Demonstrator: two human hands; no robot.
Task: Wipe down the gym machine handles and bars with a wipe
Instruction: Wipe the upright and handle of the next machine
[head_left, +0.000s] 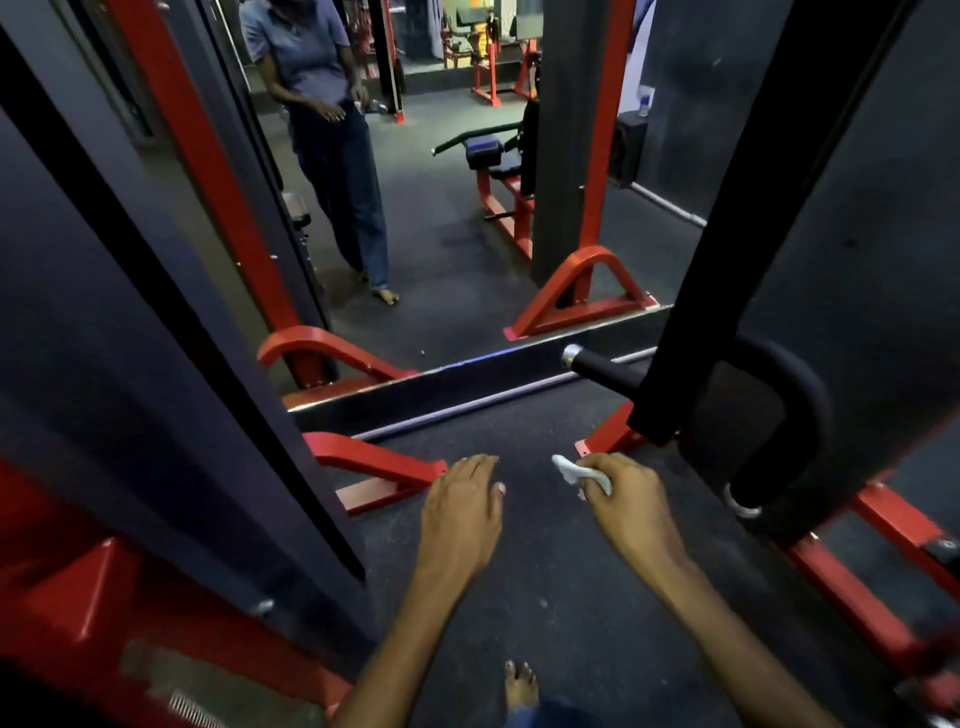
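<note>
Head view, one frame, looking down between two red-and-black machine frames toward a floor-level mirror.

Item 1: right hand (621, 491), centre near, fingers curled round a crumpled white wipe (582, 474); a tuft of it sticks out on the left side of the fist. Hand hangs over the floor mat (545, 571), touching no part of any machine.

Item 2: left hand (462, 499), just left of the right hand, fingers straight and loosely together, palm down, holding nothing.

Item 3: padded black handle (605, 365) with a metal end cap, right and farther off, jutting left from a black upright (769, 218). A curved padded bar (800, 415) loops down to the right of it. Neither is being wiped.

Item 4: slanted black post (171, 291) and red base rail (379, 467), left.

Risks, judged:
- Wipe is bunched small; little of its surface would meet the handle, so the padding may be cleaned only in streaks.
- The loose tuft could snag on the end cap and pull the wipe out of the grip onto the mat, soiling it.
- Dim light and dark padding make missed patches hard to notice.
- A bare foot (521, 683) stands close to the red rails on the right; stepping in could stub it.
</note>
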